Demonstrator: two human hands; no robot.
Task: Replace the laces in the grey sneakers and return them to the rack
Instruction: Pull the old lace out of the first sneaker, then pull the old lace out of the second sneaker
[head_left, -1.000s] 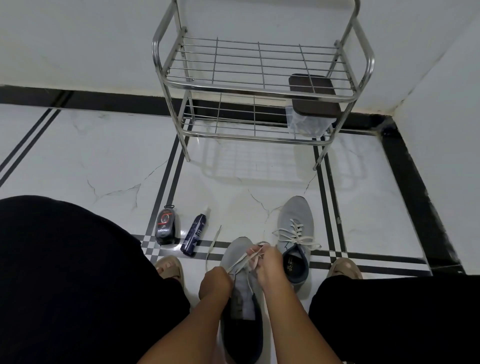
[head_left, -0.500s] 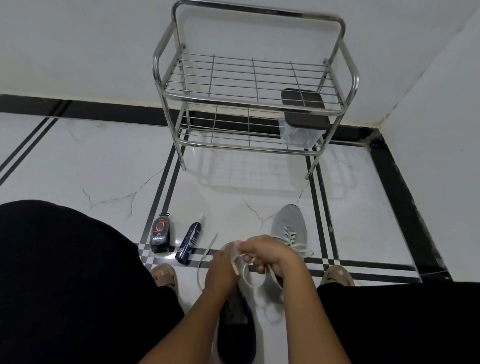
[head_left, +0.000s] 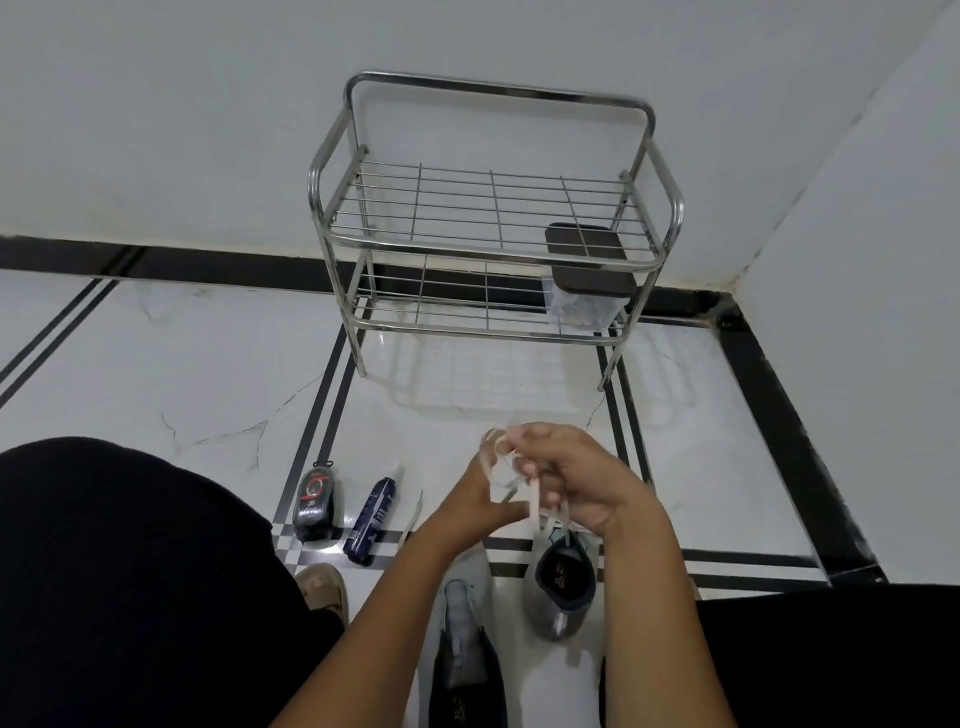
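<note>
Both my hands are raised in front of me with a white lace (head_left: 535, 506) strung between them. My right hand (head_left: 576, 478) grips loops of the lace in curled fingers. My left hand (head_left: 470, 501) pinches the lace from the left. One grey sneaker (head_left: 465, 654) lies on the floor below my wrists, its dark opening toward me. The second grey sneaker (head_left: 558, 587) lies to its right, partly hidden by my right hand. The steel shoe rack (head_left: 483, 244) stands against the wall ahead, its top shelf bare.
A shoe polish bottle (head_left: 313, 501) and a dark spray bottle (head_left: 371, 519) stand on the floor to the left. Another loose lace (head_left: 413, 517) lies beside them. A clear box with a dark lid (head_left: 587, 280) sits on the rack's lower shelf. My black-clad knees flank the sneakers.
My hands have lifted away from the near sneaker, pulling the lace up with them. The camera has tilted up, so the rack shows whole.
</note>
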